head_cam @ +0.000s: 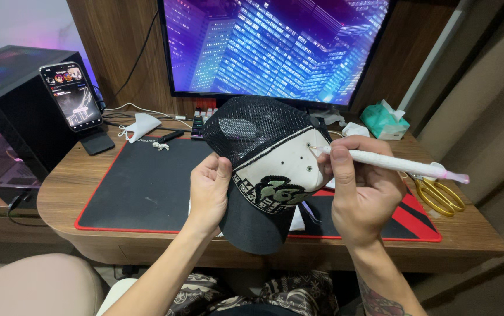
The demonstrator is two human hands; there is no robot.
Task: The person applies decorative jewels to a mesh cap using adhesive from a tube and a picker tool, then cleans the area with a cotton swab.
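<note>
A black-and-white trucker cap [266, 169] is held up above the black desk mat [141, 187], between the two hands and just in front of the monitor [275, 47]. Its long axis runs from the mesh crown, which is up and away toward the screen, down to the black brim, which points toward the person's lap; the white front panel with its dark emblem faces up toward the camera. The left hand [208, 193] grips the cap at its left edge where the brim meets the crown, thumb pressed on the front and fingers curled behind, so the hand is closed on the fabric rather than spread. The right hand [363, 196] pinches a white pen-like tool [395, 164] between thumb and fingers, the remaining fingers folded in. The tool lies nearly level, its pink-tipped rear end out to the right and its fine tip pointing left, touching or just at the upper right of the white panel near the small eyelets. Gold-handled scissors [439, 196] lie on the wooden desk [59, 193] just right of that hand. A phone [71, 95] stands on a holder at the far left, well apart.
</note>
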